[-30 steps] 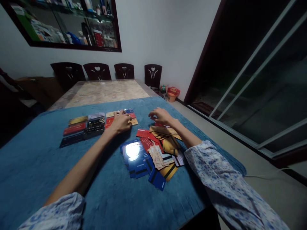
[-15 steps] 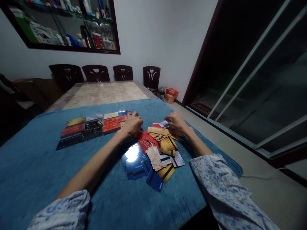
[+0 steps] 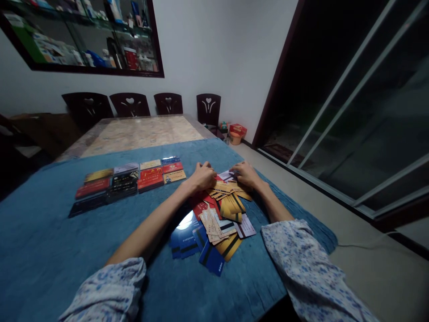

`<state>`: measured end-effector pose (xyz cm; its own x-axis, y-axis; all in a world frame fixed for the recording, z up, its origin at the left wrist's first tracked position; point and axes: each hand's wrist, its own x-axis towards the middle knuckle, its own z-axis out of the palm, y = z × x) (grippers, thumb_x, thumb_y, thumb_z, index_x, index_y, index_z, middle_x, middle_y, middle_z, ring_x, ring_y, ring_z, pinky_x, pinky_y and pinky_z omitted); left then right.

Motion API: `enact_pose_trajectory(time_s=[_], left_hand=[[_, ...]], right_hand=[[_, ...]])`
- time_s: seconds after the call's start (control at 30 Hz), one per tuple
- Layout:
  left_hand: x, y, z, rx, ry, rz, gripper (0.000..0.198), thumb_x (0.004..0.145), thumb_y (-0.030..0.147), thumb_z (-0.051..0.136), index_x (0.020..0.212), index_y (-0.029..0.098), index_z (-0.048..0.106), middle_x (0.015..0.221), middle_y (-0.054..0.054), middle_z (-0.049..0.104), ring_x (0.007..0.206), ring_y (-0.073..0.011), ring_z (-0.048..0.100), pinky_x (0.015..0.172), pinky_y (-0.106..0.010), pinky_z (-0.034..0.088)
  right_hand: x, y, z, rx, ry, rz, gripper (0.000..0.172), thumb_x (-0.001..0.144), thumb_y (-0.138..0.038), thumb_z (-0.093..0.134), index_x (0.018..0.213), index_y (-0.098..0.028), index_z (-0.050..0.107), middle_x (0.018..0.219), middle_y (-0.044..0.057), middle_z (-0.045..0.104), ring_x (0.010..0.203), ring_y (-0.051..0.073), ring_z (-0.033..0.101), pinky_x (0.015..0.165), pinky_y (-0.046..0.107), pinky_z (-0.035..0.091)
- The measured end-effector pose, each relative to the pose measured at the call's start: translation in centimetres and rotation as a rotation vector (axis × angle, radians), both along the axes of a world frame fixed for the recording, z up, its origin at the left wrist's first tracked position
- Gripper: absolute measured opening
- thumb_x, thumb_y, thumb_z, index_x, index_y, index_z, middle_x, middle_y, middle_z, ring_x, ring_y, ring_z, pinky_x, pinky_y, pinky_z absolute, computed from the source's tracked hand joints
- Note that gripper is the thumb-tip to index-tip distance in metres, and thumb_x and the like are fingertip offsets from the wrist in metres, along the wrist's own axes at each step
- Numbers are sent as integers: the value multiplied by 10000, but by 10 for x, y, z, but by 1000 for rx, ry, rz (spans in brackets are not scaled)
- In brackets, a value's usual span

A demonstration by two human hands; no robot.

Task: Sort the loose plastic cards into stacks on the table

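My left hand [image 3: 203,177] has curled fingers at the upper left of a loose card pile, by a red card; its fingertips are partly hidden, so what they grip is unclear. My right hand [image 3: 247,174] bends over the pile's top end, fingers closed near a pale lilac card [image 3: 225,175]; I cannot make out what is between them. The pile holds gold cards [image 3: 233,204], red cards [image 3: 198,209], beige cards [image 3: 209,224], blue cards [image 3: 212,259] and another lilac card [image 3: 246,227]. Several blue cards [image 3: 189,244] lie at its left.
Stacks of cards stand in rows at the left, with dark blue [image 3: 87,205], black [image 3: 122,185], red [image 3: 150,179] and yellow [image 3: 174,177] ones. A blue cloth [image 3: 100,241] covers the table's near part. Chairs [image 3: 208,108] stand beyond; a glass door [image 3: 351,112] is at right.
My left hand has moved right, from beside the card stacks to the loose pile, uncovering the yellow stack. My right hand stays at the pile's top. The view has shifted slightly.
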<state>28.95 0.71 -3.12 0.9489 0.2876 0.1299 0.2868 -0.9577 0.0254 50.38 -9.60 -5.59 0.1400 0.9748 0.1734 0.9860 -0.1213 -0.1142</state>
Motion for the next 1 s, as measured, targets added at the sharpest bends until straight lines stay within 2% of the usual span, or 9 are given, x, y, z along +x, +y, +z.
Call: enact_pose_trajectory(time_s=[0.23, 0.43, 0.77, 1.0], left_hand=[[15, -3, -4, -34, 128, -57, 321, 838, 108, 523, 1071, 239, 701, 1286, -85, 672, 1271, -325, 417, 939, -488, 337], [21, -2, -11, -64, 133, -60, 362, 876, 134, 496, 1162, 266, 676, 1374, -85, 627, 1312, -337, 394, 963, -522, 345], [18, 3, -11, 1, 82, 15, 260, 926, 211, 471, 1032, 204, 709, 1281, -127, 676, 1319, -346, 393, 1007, -602, 340], [16, 4, -12, 17, 59, 91, 259, 932, 243, 481, 1014, 194, 722, 1234, -148, 674, 1268, -333, 428, 971, -558, 373]], right_hand=[[5, 3, -6, -33, 7, 23, 384, 912, -147, 524, 1200, -277, 743, 1313, 54, 698, 1186, 290, 545, 989, 401, 399], [7, 7, -12, -35, -1, 6, 449, 876, -134, 546, 1265, -281, 716, 1326, 83, 678, 1186, 312, 523, 958, 418, 400], [2, 11, -12, -17, 35, 68, 348, 951, -272, 528, 1234, -244, 729, 1312, 95, 674, 1161, 293, 516, 969, 399, 381], [2, 11, -13, 6, 97, 89, 346, 939, -309, 547, 1223, -227, 726, 1347, 86, 662, 1212, 300, 482, 990, 417, 376]])
